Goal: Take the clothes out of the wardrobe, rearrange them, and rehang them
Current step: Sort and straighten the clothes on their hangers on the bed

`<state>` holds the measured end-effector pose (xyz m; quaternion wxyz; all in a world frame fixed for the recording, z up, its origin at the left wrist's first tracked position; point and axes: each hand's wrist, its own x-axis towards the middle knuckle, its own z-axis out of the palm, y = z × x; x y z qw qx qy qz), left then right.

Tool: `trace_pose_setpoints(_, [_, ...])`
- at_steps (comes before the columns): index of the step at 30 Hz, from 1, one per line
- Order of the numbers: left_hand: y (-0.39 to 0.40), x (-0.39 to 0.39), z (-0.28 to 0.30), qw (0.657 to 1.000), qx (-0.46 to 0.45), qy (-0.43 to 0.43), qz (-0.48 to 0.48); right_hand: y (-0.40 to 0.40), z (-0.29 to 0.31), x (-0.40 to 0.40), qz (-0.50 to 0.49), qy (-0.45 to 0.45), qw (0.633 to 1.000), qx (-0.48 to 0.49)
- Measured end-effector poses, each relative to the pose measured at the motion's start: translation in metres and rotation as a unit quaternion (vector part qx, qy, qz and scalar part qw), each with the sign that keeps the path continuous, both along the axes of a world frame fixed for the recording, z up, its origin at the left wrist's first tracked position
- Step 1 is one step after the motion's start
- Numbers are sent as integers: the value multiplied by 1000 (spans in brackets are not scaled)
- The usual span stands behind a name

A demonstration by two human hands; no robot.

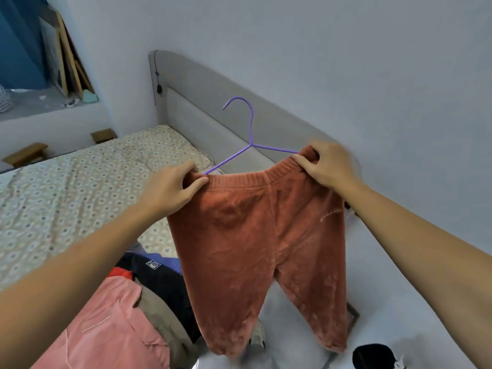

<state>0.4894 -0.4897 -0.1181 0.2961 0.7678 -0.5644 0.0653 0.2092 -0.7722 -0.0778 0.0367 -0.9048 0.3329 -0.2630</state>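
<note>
A small pair of rust-red fleece trousers (pixel 255 251) hangs in the air above the bed, held up by its ribbed waistband with the two legs dangling free. The left hand (pixel 170 189) pinches the left corner of the waistband, thumb and curled fingers closed on the cloth, and the right hand (pixel 326 165) grips the right corner the same way, fingers bunched over the fabric. A purple wire hanger (pixel 250 139) rises between the hands; its two arms slope down into the waistband at each corner and its hook points up in front of the grey padded headboard (pixel 207 83). Whether the fingers also clasp the hanger's ends I cannot tell, as the cloth covers them. Below the trousers, on the bed, lies a heap of other clothes (pixel 149 296): a pink garment nearest, a tan one, something dark navy with a small label, a strip of red. The patterned bedspread (pixel 66 187) stretches off to the left, and a black object (pixel 372 356) sits at the lower right edge.
</note>
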Motion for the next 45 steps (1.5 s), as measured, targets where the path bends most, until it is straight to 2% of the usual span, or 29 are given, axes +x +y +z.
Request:
trace_pose_setpoints(5, [-65, 58, -88, 994, 77, 46, 57, -85, -98, 82, 48, 44, 996, 61])
trace_pose_setpoints(12, [-149, 149, -216, 968, 177, 130, 120, -186, -235, 204, 101, 108, 977, 153])
trace_pose_setpoints(17, [-184, 209, -304, 953, 200, 161, 160, -238, -319, 297, 138, 136, 968, 161])
trace_pose_setpoints(22, [-185, 217, -335, 943, 197, 159, 218, -246, -375, 343, 138, 155, 968, 140])
trace_pose_setpoints(27, [-148, 202, -318, 933, 237, 113, 244, -209, -370, 355, 186, 189, 956, 125])
trace_pose_setpoints(35, [-78, 179, -247, 927, 220, 78, 293, -121, -304, 359, 257, 196, 941, 103])
trace_pose_setpoints(45, [105, 132, -203, 926, 168, 75, 331, 59, -234, 343, 307, 186, 931, 62])
